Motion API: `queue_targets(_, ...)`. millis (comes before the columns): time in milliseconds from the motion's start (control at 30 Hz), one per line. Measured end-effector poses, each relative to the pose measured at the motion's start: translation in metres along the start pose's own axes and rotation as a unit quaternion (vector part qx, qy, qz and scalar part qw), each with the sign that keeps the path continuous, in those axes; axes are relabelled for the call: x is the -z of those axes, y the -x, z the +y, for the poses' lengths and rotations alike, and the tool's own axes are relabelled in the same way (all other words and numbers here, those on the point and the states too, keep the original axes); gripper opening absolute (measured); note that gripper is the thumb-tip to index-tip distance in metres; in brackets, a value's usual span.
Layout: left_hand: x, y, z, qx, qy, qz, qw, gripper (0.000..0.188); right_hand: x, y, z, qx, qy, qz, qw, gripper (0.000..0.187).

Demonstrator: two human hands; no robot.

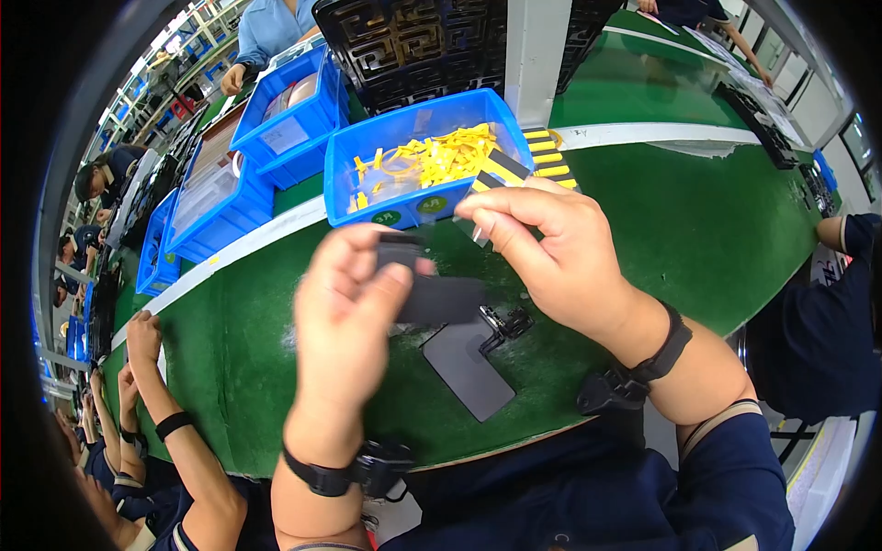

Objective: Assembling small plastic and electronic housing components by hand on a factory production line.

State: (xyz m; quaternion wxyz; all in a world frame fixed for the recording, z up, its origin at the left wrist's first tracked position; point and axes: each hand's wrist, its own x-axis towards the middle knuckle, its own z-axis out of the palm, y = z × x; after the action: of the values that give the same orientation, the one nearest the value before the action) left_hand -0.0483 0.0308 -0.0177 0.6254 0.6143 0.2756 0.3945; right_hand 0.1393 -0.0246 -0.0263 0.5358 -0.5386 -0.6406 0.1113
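Observation:
My left hand (344, 317) is closed on a dark grey flat panel (446, 300), slightly blurred, held above the green table. A second dark edge shows by its fingertips. My right hand (556, 253) pinches a small pale, see-through strip (480, 233) between thumb and forefinger, in front of the blue bin (367, 213). A yellow-and-black striped piece (505, 169) shows just beyond those fingers; I cannot tell whether they touch it. Below my hands another dark grey flat panel (470, 372) lies on the table, with a small black part on a bent ribbon (501, 329) at its upper edge.
Many yellow strips (450, 156) fill the blue bin. More blue bins (216, 220) stand to the left. A black patterned tray (413, 55) and a white post (542, 64) rise behind. Co-workers' arms (188, 441) reach in at the left; another person (818, 303) is at the right.

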Motion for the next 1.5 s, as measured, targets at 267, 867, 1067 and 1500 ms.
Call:
queue_targets(267, 0.114, -0.019, -0.001, -0.013, -0.642, 0.178, 0.745, 0.032, -0.005, 0.000, -0.012, -0.129, -0.090, -0.059, 0.986, 0.061)
queue_targets(867, 0.030, -0.017, -0.020, 0.100, -0.342, -0.042, 0.933, 0.016, -0.001, -0.002, -0.006, -0.202, -0.316, 0.002, 0.927, 0.017)
queue_targets(1067, -0.005, 0.003, 0.008, -0.066, -0.487, -0.097, 0.866, 0.047, -0.010, 0.003, -0.005, -0.129, -0.227, 0.078, 0.962, 0.020)
queue_targets(1500, -0.029, 0.028, 0.020, -0.109, -0.575, -0.160, 0.795, 0.067, -0.004, 0.006, -0.013, -0.025, -0.082, 0.006, 0.996, 0.016)
